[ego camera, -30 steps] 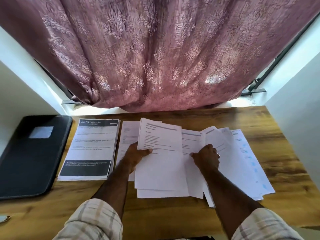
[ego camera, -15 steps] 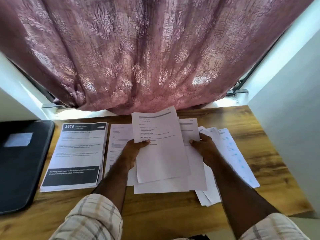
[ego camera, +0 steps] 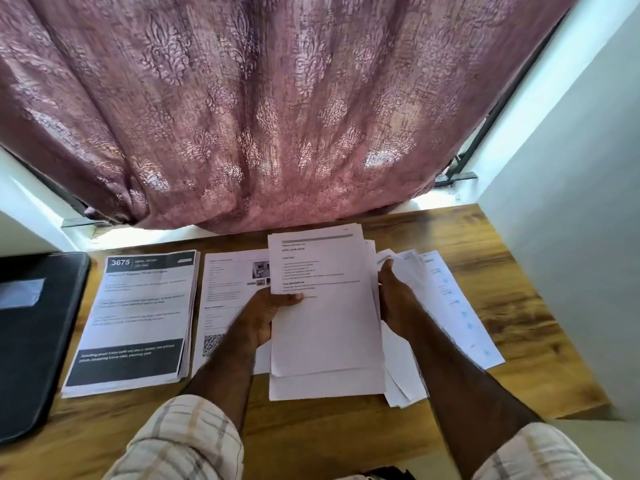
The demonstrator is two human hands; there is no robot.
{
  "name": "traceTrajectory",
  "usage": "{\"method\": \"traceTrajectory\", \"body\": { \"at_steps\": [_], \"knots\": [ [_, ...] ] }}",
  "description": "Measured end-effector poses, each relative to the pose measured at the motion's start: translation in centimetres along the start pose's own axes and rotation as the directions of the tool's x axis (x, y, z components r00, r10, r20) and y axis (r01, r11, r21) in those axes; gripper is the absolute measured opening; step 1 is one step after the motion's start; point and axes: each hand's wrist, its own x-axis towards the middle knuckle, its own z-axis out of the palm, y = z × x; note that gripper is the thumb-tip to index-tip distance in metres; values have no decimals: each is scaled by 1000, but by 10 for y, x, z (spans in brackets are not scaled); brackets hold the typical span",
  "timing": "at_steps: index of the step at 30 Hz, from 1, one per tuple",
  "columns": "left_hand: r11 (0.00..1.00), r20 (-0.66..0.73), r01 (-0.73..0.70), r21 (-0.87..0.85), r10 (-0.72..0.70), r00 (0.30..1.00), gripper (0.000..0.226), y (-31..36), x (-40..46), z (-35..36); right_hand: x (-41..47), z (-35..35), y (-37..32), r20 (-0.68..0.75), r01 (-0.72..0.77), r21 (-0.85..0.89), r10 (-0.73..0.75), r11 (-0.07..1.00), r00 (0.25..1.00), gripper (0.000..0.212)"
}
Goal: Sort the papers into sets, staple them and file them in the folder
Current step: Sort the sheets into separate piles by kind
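Note:
My left hand [ego camera: 265,315] grips the left edge of a bundle of white sheets [ego camera: 325,323], thumb on the top page. My right hand [ego camera: 396,299] holds the bundle's right edge and touches loose sheets [ego camera: 450,299] fanned out to the right. A stack with a black "3675" header [ego camera: 138,317] lies on the left of the wooden desk [ego camera: 502,306]. Another printed pile [ego camera: 228,289] lies between that stack and my left hand. The black folder [ego camera: 31,341] lies shut at the far left. No stapler is in view.
A mauve patterned curtain [ego camera: 277,116] hangs over the window behind the desk. A white wall [ego camera: 571,237] borders the desk's right edge. Bare wood shows at the front of the desk.
Both hands have pulled the middle sheets together into one squared bundle and lifted it toward me. The camera has shifted right, so the folder sits further left in view.

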Motion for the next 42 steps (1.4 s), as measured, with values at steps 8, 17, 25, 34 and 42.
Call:
{"method": "traceTrajectory", "body": {
  "at_steps": [8,17,25,34,42],
  "knots": [
    [982,-103,-56,178,75,992,55,13,-8,6,28,-49,7,-256,-117,-910,-316,398,914,63],
    [974,-210,-148,174,184,960,58,13,-26,58,59,-98,6,-114,-66,-977,-231,204,966,85],
    [979,-294,-199,47,204,934,63,18,-46,102,79,-128,-5,-21,71,-903,-208,423,978,36],
    [957,-320,-270,-102,225,920,51,19,-56,135,70,-139,-51,314,289,-114,-241,951,918,9],
    [979,-406,-205,14,193,893,64,-10,-53,132,54,-121,-16,385,2,-57,20,998,923,26]
  ]
}}
